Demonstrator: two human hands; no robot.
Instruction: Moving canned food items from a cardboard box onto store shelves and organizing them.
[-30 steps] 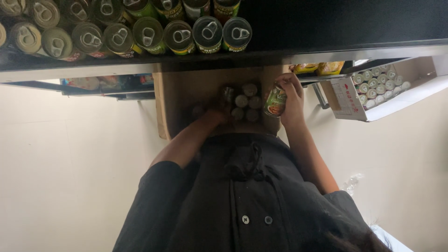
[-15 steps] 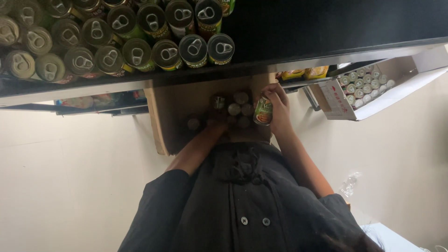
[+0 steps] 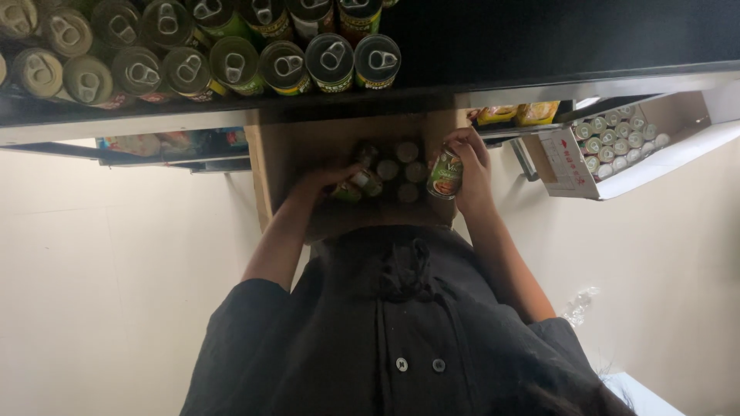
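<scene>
I look straight down past a dark shelf edge at a brown cardboard box [image 3: 285, 154] on the floor, holding several cans [image 3: 407, 171]. My right hand [image 3: 470, 166] grips a green-labelled can [image 3: 445, 174] at the box's right side, lifted above the others. My left hand [image 3: 327, 179] reaches into the box from the left and closes on another green can [image 3: 356, 186] lying tilted. My dark buttoned shirt fills the lower middle of the view.
A shelf at the top carries rows of green and tan cans [image 3: 231, 54] with pull-tab lids. To the right, an open white carton [image 3: 617, 146] holds several small cans. Packets [image 3: 512, 114] lie beneath the shelf. The floor is pale.
My left hand has gone deeper into the box and closed on a can. My right hand still holds its can at the box's right side.
</scene>
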